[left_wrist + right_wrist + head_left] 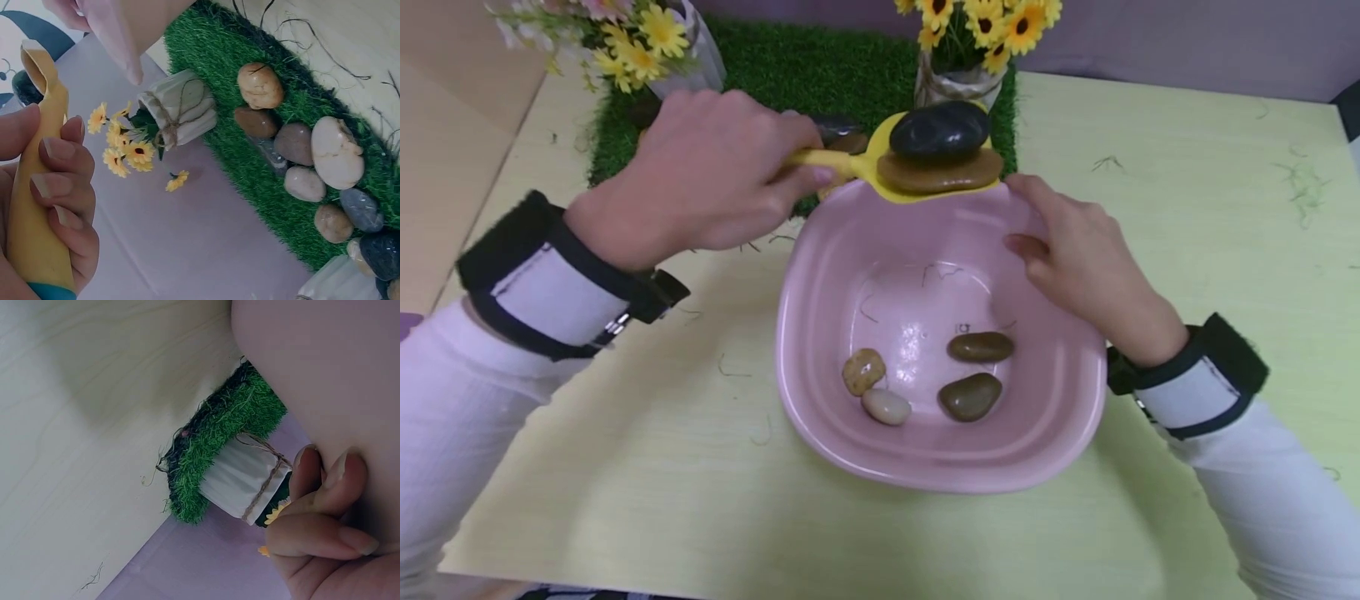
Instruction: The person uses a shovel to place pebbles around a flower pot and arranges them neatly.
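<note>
My left hand [722, 171] grips the handle of a yellow toy shovel [831, 160], fingers curled round it in the left wrist view. On its scoop a black stone [942, 129] lies atop a flat brown stone [940, 173]. The scoop is over the far rim of a pink basin [917, 477]. My right hand [1075, 250] pinches the basin's far right rim, thumb inside. Within the basin lie two dark brown stones, one oval [981, 347] and one rounder [972, 397], a speckled tan stone [863, 372] and a whitish stone [887, 407].
Behind the basin, a green grass mat [820, 71] bears several loose stones [337, 153]. Two wrapped pots of artificial flowers stand there, one with sunflowers [992, 29], the other with yellow daisies [643, 50]. Stray fibres [1107, 162] are scattered on the pale table [1187, 217].
</note>
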`<state>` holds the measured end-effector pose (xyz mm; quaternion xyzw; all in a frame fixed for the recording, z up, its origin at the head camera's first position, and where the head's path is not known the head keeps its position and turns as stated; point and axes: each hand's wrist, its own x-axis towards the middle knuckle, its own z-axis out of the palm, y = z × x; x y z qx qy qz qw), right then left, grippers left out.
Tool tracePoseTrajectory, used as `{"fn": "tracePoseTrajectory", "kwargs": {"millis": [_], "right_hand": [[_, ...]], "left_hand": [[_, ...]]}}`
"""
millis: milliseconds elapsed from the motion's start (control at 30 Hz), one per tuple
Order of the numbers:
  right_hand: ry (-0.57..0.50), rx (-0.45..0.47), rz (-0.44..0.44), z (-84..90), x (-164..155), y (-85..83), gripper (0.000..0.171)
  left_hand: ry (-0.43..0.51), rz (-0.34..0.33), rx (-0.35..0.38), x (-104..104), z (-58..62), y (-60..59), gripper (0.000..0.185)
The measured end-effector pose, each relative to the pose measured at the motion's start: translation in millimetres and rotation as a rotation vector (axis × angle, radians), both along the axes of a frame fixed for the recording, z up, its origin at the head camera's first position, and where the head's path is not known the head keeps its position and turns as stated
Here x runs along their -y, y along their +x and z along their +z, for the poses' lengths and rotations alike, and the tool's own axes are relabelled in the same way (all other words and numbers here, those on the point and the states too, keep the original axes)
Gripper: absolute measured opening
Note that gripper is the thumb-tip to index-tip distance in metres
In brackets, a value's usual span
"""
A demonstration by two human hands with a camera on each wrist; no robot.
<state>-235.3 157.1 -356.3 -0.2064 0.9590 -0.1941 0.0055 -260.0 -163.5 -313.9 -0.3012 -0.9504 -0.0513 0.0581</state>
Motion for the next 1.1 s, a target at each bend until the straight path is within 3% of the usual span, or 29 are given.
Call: {"fn": "tracePoseTrajectory", "kwargs": {"millis": [133, 367, 833, 1100], "right_hand": [[0.002, 0.018, -0.008, 1.0, -0.2, 0.2, 0.049], [0.0, 0.014, -0.011, -0.1, -0.2, 0.7, 0.05], [0.002, 0.006, -0.014, -0.1, 0.2, 1.1, 0.051], [0.001, 0.003, -0.012, 0.2, 0.3, 0.9, 0.05]], "left_hand": [[-0.002, 0.006, 0.031, -3.7, 13.0, 9.1, 0.048], [-0.06, 0.054, 0.076, -0.1, 17.5, 8.4, 0.038], [-0.069, 0.189, 0.139, 11.3, 9.9, -6.8, 0.048], [-0.083, 0.223, 0.191, 13.7, -1.8, -15.3, 0.048]]}}
